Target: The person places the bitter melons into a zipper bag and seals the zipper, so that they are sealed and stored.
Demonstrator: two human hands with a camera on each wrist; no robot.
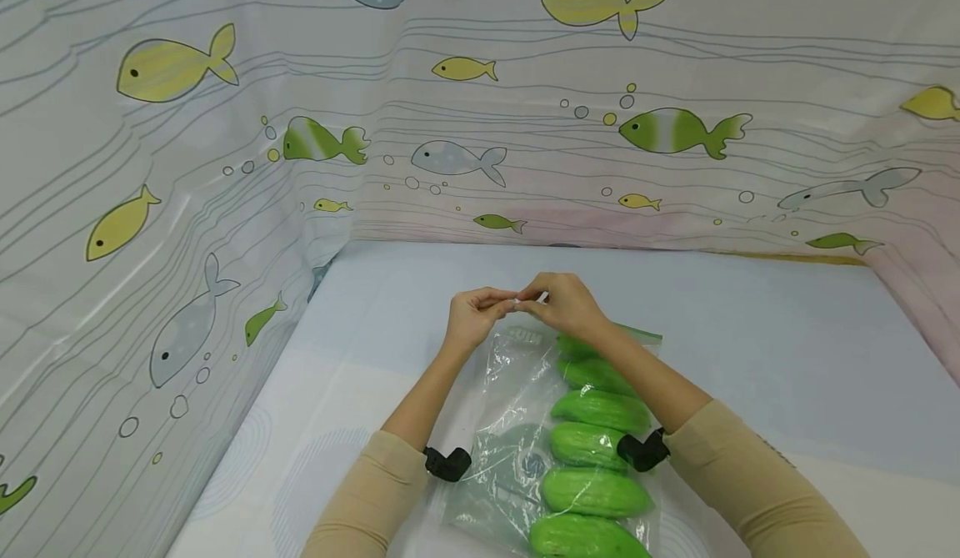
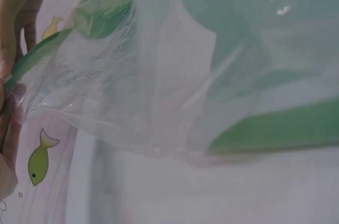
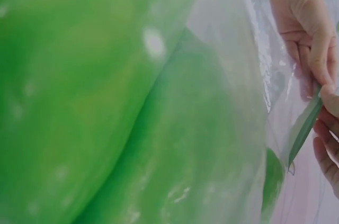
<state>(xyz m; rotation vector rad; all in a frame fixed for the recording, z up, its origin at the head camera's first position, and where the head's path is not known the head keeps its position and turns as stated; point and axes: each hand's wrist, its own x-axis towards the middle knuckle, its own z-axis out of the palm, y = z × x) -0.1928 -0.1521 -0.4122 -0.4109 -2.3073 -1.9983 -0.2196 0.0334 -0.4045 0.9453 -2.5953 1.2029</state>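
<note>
A clear zip bag (image 1: 517,391) with a green closure strip (image 3: 305,134) lies in front of me. Inside, along its right side, is a column of several plump, long green pieces of produce (image 1: 600,410); their exact kind is unclear. At the bag's top edge, my left hand (image 1: 471,318) pinches the strip between thumb and fingers. Right beside it, my right hand (image 1: 566,301) pinches the same edge, fingertips meeting the left ones. The left wrist view shows the bag's film (image 2: 100,86) raised and creased towards the hands.
A pale tabletop (image 1: 750,341) spreads around the bag. Behind and to the left hangs a fish-patterned sheet (image 1: 480,108) that meets the table's back edge. Small black cameras (image 1: 448,464) are worn on both wrists, the right one overlapping the produce.
</note>
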